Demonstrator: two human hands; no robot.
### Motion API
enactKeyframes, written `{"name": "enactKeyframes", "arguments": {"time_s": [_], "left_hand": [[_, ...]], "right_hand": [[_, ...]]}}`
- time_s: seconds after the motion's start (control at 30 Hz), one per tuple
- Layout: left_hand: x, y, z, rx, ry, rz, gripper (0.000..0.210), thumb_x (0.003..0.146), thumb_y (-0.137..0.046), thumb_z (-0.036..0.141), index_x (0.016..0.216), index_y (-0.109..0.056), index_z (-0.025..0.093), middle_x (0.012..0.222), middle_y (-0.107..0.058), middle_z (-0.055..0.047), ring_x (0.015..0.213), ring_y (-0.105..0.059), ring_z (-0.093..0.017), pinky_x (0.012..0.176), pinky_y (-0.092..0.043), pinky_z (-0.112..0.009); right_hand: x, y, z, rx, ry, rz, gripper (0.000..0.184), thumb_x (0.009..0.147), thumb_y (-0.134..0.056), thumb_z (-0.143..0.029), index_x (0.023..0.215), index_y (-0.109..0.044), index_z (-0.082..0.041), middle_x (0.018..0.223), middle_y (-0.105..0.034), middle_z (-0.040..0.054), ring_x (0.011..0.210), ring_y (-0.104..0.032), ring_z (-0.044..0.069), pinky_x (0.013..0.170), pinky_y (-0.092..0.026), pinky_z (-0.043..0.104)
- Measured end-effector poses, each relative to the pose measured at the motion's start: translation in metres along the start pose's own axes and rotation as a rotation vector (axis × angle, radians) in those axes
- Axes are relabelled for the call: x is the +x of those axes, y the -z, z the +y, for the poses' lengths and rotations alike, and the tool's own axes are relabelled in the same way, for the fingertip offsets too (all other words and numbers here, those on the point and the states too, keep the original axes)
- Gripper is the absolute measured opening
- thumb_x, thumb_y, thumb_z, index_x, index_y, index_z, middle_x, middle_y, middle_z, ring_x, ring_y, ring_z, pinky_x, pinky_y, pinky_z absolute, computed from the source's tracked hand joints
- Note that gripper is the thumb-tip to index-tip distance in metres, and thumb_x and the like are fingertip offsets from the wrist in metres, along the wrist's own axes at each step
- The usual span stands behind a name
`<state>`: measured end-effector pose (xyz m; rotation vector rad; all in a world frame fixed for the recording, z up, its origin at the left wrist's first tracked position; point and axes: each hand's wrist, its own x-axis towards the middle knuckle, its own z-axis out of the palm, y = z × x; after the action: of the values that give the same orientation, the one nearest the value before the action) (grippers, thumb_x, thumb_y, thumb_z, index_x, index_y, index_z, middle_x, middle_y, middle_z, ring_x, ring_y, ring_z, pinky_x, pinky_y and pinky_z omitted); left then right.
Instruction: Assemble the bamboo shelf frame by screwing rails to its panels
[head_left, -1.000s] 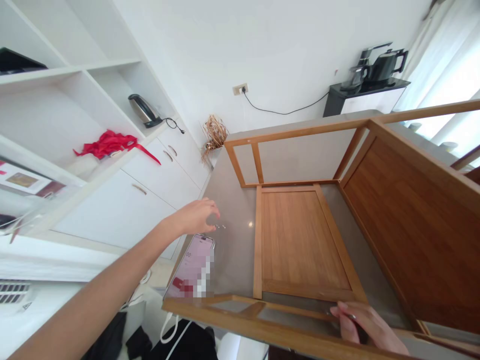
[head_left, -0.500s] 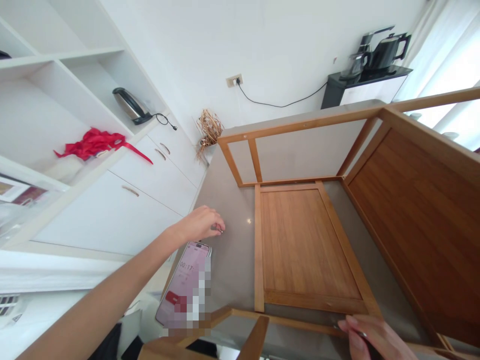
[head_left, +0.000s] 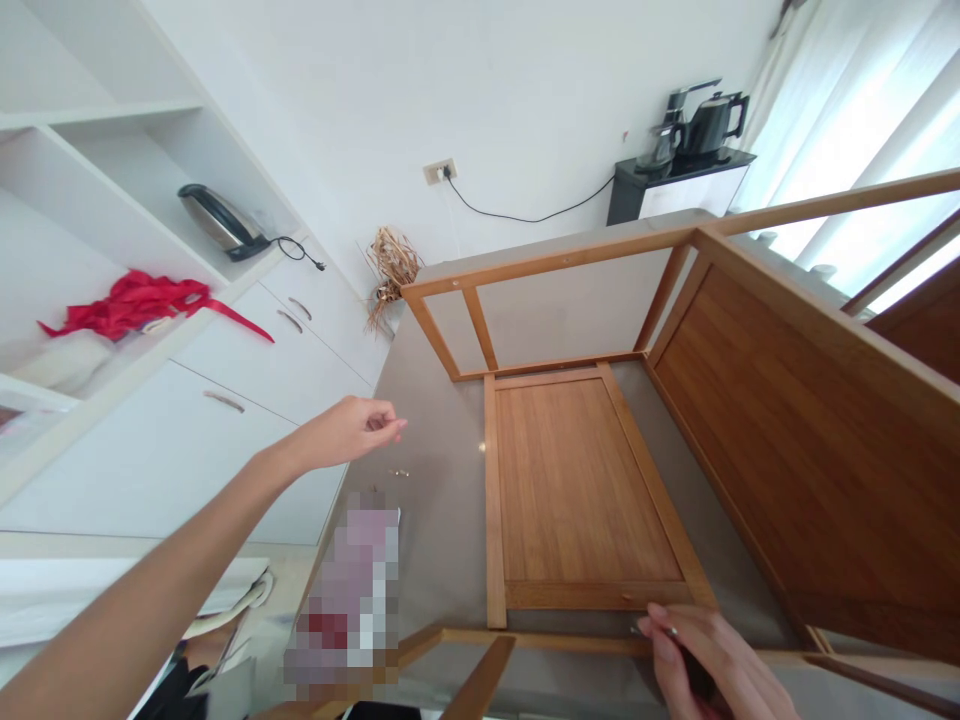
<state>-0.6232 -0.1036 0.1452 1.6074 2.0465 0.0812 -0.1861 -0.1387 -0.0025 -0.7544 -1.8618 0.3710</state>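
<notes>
My left hand (head_left: 349, 432) hovers over the grey table (head_left: 442, 500) with thumb and fingertips pinched together; anything between them is too small to see. Just below it a small metal screw (head_left: 398, 472) lies on the table. A wooden cabinet frame (head_left: 570, 490) lies on its side on the table, with a flat panel inside and a larger panel (head_left: 810, 440) rising on the right. At the bottom edge my right hand (head_left: 709, 665) grips a thin dark tool (head_left: 667, 633) whose tip rests near the frame's front rail (head_left: 540, 640).
A phone (head_left: 346, 600) lies at the table's near left corner. White shelving and cabinets (head_left: 247, 380) line the left, with a kettle (head_left: 217, 218) and red cloth (head_left: 127, 300). A dried plant (head_left: 390, 265) and a black tea station (head_left: 686, 135) stand by the back wall.
My left hand went down to the small screws, then lifted off the table with fingers pinched. My right hand shifted slightly left along the front rail. The view swung right.
</notes>
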Motion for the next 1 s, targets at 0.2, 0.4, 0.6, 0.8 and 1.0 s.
{"name": "enactKeyframes", "arguments": {"time_s": [0.2, 0.4, 0.6, 0.8, 1.0], "left_hand": [[-0.014, 0.007, -0.042, -0.261, 0.184, -0.177, 0.044, 0.078, -0.065, 0.059, 0.066, -0.054, 0.019, 0.071, -0.072, -0.005, 0.061, -0.067, -0.018, 0.061, -0.053, -0.029], [-0.023, -0.008, -0.073, -0.392, 0.328, -0.368, 0.055, 0.068, -0.075, 0.064, 0.094, -0.055, 0.020, 0.080, -0.075, -0.007, 0.067, -0.069, -0.020, 0.062, -0.055, -0.030], [-0.010, -0.017, -0.082, -0.231, 0.423, -0.549, 0.061, 0.059, -0.074, 0.073, 0.084, -0.068, 0.017, 0.078, -0.074, -0.009, 0.062, -0.067, -0.017, 0.061, -0.054, -0.028], [0.015, -0.035, -0.083, -0.140, 0.458, -0.574, 0.052, 0.055, -0.079, 0.065, 0.064, -0.069, 0.015, 0.058, -0.063, -0.002, 0.050, -0.052, -0.009, 0.053, -0.046, -0.022], [0.020, -0.034, -0.085, -0.110, 0.446, -0.538, 0.039, 0.059, -0.078, 0.053, 0.069, -0.073, 0.016, 0.065, -0.069, -0.005, 0.049, -0.050, -0.008, 0.049, -0.042, -0.020]], "right_hand": [[-0.005, 0.002, 0.001, -0.018, -0.019, -0.035, 0.024, 0.084, -0.062, -0.007, 0.102, -0.065, -0.022, 0.081, -0.074, 0.0033, 0.067, -0.071, 0.016, 0.061, -0.058, 0.024], [0.000, 0.003, -0.001, -0.036, 0.005, -0.047, 0.019, 0.085, -0.064, -0.011, 0.101, -0.064, -0.021, 0.080, -0.074, 0.0036, 0.068, -0.072, 0.017, 0.063, -0.059, 0.025], [-0.006, -0.005, 0.003, -0.013, -0.024, 0.043, 0.021, 0.083, -0.064, -0.005, 0.097, -0.068, -0.021, 0.078, -0.073, 0.0015, 0.067, -0.070, 0.015, 0.062, -0.057, 0.024], [-0.012, -0.005, 0.009, -0.019, -0.023, 0.005, 0.022, 0.085, -0.065, -0.008, 0.103, -0.069, -0.020, 0.085, -0.074, 0.0019, 0.069, -0.071, 0.016, 0.064, -0.058, 0.027], [-0.015, -0.005, 0.011, -0.027, -0.019, -0.016, 0.022, 0.085, -0.064, -0.006, 0.103, -0.067, -0.018, 0.086, -0.074, 0.0034, 0.068, -0.071, 0.017, 0.063, -0.057, 0.028]]}}
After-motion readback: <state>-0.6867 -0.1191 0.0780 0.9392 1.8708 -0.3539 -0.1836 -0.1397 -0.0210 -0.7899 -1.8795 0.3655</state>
